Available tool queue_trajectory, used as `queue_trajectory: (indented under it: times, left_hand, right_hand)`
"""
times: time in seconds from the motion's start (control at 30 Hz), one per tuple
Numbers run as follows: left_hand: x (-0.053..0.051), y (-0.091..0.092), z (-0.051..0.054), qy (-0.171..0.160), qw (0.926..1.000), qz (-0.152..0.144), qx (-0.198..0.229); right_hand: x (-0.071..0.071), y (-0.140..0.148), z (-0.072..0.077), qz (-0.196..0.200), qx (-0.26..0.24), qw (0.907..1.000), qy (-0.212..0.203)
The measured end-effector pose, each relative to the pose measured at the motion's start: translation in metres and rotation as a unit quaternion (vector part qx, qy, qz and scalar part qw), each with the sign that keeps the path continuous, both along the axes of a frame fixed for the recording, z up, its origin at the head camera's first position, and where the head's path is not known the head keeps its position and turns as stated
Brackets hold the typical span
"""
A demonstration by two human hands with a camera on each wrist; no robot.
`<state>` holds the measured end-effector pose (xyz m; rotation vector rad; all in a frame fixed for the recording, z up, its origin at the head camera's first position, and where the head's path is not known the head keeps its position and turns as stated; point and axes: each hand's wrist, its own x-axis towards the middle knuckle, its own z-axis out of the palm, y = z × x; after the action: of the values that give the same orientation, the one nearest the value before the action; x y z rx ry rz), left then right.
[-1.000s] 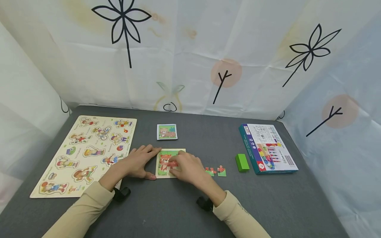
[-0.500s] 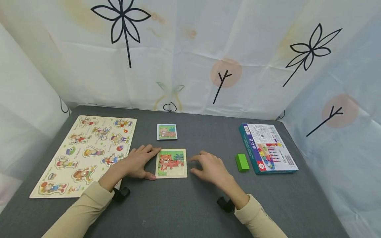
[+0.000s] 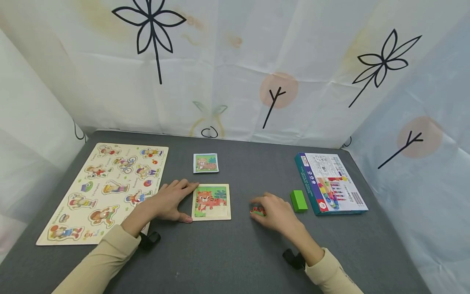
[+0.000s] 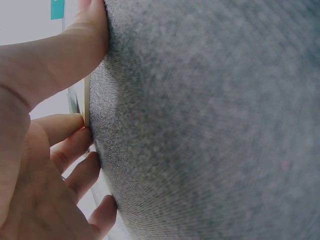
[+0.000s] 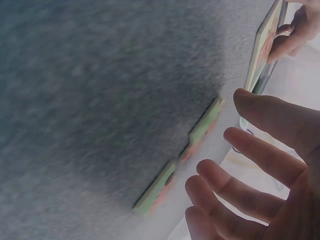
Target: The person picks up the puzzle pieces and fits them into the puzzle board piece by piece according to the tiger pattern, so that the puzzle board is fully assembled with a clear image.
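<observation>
In the head view, a small square jigsaw tray (image 3: pixel 219 212) with a pale wooden border shows an orange tiger over green; bare wood shows at its lower right. My left hand (image 3: pixel 172 203) rests at its left side, index fingertip by the upper corner and thumb by the lower one. To the right of the tray, my right hand (image 3: pixel 275 211) hovers over loose jigsaw pieces (image 3: pixel 258 211), which it partly hides. From the right wrist, two pieces are visible, one piece (image 5: pixel 202 125) and another piece (image 5: pixel 156 191), lying flat beside my spread fingers, which appear apart from them.
A large board with pictured figures (image 3: pixel 86 212) lies at the left. Behind the tray is a small picture card (image 3: pixel 206 163). A green block (image 3: pixel 299 201) and a flat box (image 3: pixel 332 183) sit at the right. Patterned curtains (image 3: pixel 235 73) surround the table (image 3: pixel 220 261).
My right hand has left the jigsaw tray and moved right to the loose pieces; an orange piece stays in the tray. My left hand has kept its place.
</observation>
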<state>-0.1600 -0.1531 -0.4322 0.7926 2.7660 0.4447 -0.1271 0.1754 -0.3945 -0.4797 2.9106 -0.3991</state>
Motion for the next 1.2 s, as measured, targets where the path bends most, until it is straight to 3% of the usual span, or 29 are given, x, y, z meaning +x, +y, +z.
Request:
queue_trajectory:
  times: [0.57,1.2]
  left_hand:
    - [0.000,0.000,0.000,-0.001,1.0000,0.001,0.001]
    - [0.001,0.000,0.001,-0.002,1.0000,0.004,0.003]
  right_hand:
    - [0.000,0.003,-0.008,-0.007,0.002,0.9999,0.009]
    - [-0.004,-0.013,-0.005,0.009,-0.009,0.9998,0.012]
